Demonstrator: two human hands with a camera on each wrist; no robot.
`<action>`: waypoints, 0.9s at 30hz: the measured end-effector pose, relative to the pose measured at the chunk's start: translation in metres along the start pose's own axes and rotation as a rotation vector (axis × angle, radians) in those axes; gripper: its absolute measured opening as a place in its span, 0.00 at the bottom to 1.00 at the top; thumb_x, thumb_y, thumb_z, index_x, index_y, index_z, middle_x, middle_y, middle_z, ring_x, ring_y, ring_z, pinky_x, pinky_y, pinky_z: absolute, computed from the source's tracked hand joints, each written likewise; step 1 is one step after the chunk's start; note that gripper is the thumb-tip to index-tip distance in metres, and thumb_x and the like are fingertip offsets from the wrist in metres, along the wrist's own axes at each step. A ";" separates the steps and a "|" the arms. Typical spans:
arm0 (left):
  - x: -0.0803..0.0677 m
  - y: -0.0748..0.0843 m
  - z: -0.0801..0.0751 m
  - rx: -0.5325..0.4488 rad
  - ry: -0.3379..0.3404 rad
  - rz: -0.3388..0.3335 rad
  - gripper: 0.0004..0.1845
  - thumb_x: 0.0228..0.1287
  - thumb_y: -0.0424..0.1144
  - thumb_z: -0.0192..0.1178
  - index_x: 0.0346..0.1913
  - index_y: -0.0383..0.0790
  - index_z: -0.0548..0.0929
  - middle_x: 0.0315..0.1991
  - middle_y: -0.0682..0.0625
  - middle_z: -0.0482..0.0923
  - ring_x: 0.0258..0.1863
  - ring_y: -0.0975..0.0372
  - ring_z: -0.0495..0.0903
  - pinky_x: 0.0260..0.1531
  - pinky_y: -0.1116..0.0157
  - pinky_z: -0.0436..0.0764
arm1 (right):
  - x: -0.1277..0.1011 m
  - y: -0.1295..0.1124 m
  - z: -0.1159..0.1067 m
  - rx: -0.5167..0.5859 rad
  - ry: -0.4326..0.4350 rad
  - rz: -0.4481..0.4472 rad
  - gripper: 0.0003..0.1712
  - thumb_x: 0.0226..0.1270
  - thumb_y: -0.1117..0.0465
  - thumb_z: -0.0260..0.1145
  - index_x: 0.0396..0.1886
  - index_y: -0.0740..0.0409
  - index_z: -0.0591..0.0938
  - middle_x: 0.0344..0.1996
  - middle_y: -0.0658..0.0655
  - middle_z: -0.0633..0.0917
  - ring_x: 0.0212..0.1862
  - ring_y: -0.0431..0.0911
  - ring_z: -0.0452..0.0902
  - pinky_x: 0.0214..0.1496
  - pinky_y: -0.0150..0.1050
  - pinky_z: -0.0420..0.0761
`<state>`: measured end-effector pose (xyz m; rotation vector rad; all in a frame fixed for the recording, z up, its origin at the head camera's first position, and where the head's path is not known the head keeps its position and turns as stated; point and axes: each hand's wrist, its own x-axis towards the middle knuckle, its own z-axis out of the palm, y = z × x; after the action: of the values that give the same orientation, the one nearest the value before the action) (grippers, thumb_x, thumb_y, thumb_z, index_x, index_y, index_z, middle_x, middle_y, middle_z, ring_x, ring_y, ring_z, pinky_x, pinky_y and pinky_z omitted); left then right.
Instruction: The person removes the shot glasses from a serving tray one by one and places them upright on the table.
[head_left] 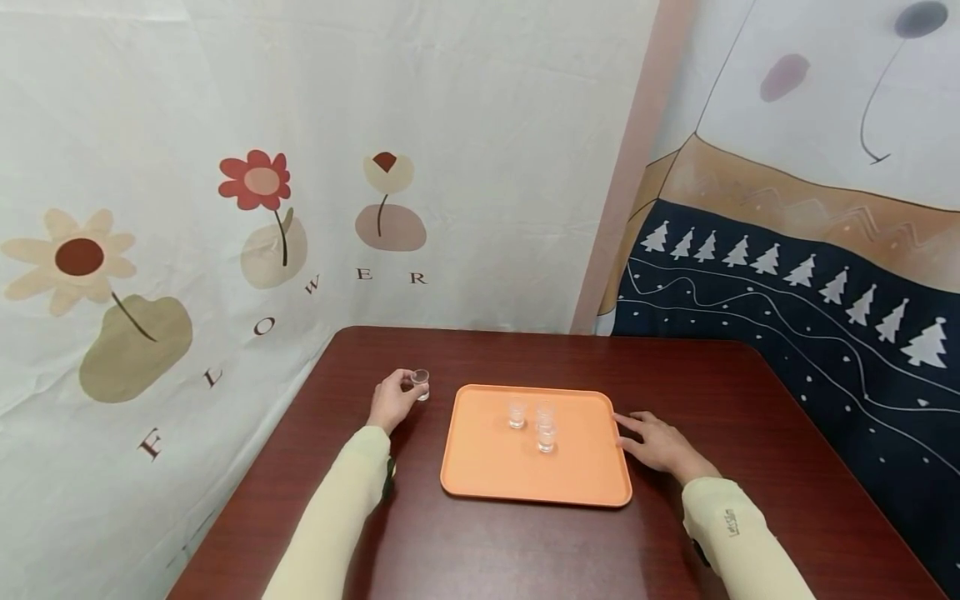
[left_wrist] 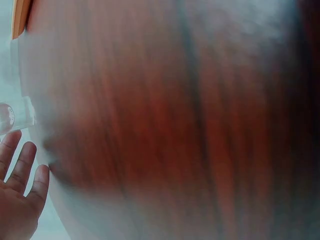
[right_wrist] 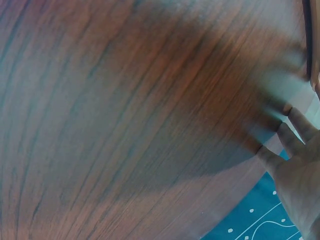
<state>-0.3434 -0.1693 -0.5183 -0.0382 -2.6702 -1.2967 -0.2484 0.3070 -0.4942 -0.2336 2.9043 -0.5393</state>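
Observation:
My left hand [head_left: 396, 397] grips a small clear glass [head_left: 421, 384] that stands on the dark wooden table [head_left: 750, 400], left of an orange tray [head_left: 487, 467]. Three more small clear glasses [head_left: 546, 435] stand close together on the tray's far half. My right hand [head_left: 651, 440] lies flat on the table with straight fingers, its fingertips at the tray's right edge. In the left wrist view the glass [left_wrist: 12, 117] shows at the left border above my left hand's fingers [left_wrist: 20, 167]. The right wrist view shows my right hand [right_wrist: 295, 170] on the blurred tabletop [right_wrist: 125, 125].
Printed cloth hangs behind the table: a flower pattern [head_left: 255, 183] on the left, a dark blue tree pattern [head_left: 787, 275] on the right. A corner of the tray [left_wrist: 21, 15] appears at the top left of the left wrist view. Both arms wear pale yellow sleeves.

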 end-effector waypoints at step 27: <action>0.007 0.050 -0.013 -0.166 -0.104 0.004 0.34 0.66 0.49 0.66 0.70 0.40 0.68 0.64 0.38 0.72 0.64 0.46 0.71 0.61 0.48 0.72 | -0.001 0.002 0.001 -0.020 0.013 -0.035 0.34 0.74 0.43 0.59 0.74 0.52 0.69 0.66 0.74 0.67 0.61 0.72 0.68 0.58 0.69 0.68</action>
<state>-0.3430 -0.1492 -0.4703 -0.1361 -2.6370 -1.5530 -0.2477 0.3084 -0.4955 -0.2845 2.9241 -0.5199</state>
